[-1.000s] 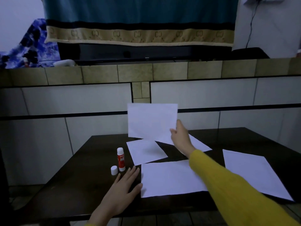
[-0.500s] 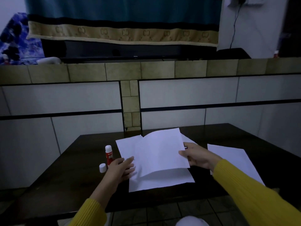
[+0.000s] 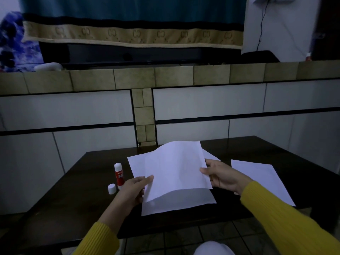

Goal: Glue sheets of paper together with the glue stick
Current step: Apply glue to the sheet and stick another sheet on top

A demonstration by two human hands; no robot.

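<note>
**Both hands on one sheet, glue stick upright and uncapped**

Left hand [image 3: 133, 188] pinches the lower-left edge of the held sheet [image 3: 176, 170]; right hand [image 3: 223, 176] pinches its right edge. The sheet is lifted and bowed, far edge raised toward the wall, near edge drooping just above the bottom sheet [image 3: 184, 203], which lies flat at the worktop [image 3: 88, 192] front edge, long axis left-right. Another sheet [image 3: 137, 165] pokes out behind on the left. A fourth, the right sheet [image 3: 261, 179], lies flat and apart, long axis running near-right to far-left. Glue stick [image 3: 119, 175] stands vertical left of the papers, tip up, cap [image 3: 112, 188] standing just beside its base. Yellow sleeves [image 3: 287, 223] on both arms.
</note>
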